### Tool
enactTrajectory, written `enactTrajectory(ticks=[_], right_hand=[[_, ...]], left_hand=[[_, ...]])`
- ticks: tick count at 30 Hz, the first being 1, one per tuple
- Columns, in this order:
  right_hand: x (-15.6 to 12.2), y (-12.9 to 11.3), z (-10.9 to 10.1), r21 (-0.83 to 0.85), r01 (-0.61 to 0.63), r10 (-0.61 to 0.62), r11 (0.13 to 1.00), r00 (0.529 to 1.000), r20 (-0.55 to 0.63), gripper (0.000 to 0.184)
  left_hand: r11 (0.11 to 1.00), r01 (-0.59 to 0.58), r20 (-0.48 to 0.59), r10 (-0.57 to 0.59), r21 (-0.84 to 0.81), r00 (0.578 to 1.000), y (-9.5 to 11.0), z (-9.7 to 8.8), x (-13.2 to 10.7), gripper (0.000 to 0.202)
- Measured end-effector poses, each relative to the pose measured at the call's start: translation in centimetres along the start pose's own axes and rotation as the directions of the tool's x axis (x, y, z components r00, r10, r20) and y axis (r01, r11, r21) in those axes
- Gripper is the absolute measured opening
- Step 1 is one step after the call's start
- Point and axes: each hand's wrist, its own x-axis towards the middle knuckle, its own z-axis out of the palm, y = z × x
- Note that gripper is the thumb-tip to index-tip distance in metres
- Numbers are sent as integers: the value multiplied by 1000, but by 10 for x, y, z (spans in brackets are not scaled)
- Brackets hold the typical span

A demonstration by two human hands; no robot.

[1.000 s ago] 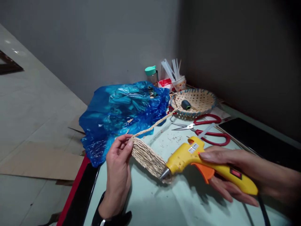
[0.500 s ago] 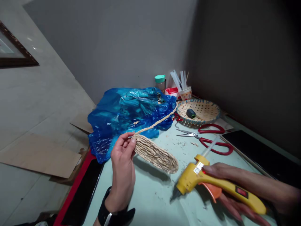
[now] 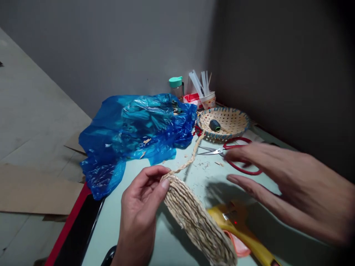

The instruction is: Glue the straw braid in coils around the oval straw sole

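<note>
My left hand (image 3: 145,207) pinches one end of a long oval piece of coiled straw rope (image 3: 199,221), thumb on top. From that end a loose braided straw rope (image 3: 191,159) runs back toward the woven basket. My right hand (image 3: 291,184) holds nothing; its thumb and fingers are apart, slightly blurred, above the table. Below it lies a yellow glue gun (image 3: 244,225) with an orange trigger and a lit red light, partly covered by the straw piece. Red-handled scissors (image 3: 216,151) lie just beyond my right fingertips, blades pointing left.
A crumpled blue plastic bag (image 3: 138,129) covers the table's back left. Behind are a woven basket (image 3: 235,123) holding a dark thread spool (image 3: 215,125), a paper cup (image 3: 208,100) with glue sticks, and a jar with a teal lid (image 3: 175,82). Straw scraps dot the table (image 3: 133,184).
My right hand has let go of the glue gun, which now lies on the table, and has moved up toward the scissors. My left hand brings the straw piece closer and lower.
</note>
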Motion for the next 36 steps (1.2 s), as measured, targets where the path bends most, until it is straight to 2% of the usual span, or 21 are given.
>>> enactTrajectory(ticks=[3,5,7,10,14,18,20,24,26,29,34,36], right_hand=[[27,4,20,44,191,-191,981,982,-1,37],[37,9,34,97,246,-251,965,967,46,34],[39,13,41,150,254,-270,956,958,99,33],[33,12,36,168,246,-263,955,960,90,29],[24,3,21,87,274,-272,958,962,-32,24],[18,-7,24,6,331,-329,944,940,-88,41],[14,-13,29,-5,307,-306,952,946,-105,42],[4,-25,37,116,134,-129,984,990,-49,26],[1,-29,38,154,71,-67,986,997,-30,22],[-3,-29,37,168,33,-33,985,999,-3,18],[-8,-26,34,198,9,-41,980,986,159,17],[-9,-27,36,224,26,-55,974,991,124,18]], left_hand=[[999,3,45,-5,45,999,-5,0,1,10],[998,5,58,-9,67,998,-7,0,1,10],[996,36,13,-37,77,999,-6,2,0,11],[993,93,-85,-86,78,993,-1,9,-2,10],[984,145,-129,-131,105,983,0,14,-3,14],[968,200,-192,-171,148,966,-4,14,-4,23],[960,205,-216,-163,192,963,-5,14,-4,19],[953,191,-256,-129,236,958,-6,17,-5,14],[950,200,-260,-136,238,956,-5,18,-4,12],[939,230,-257,-164,254,953,-4,18,-4,14],[927,265,-271,-192,265,943,-6,14,-4,22],[925,259,-269,-184,278,945,-9,11,-3,27]])
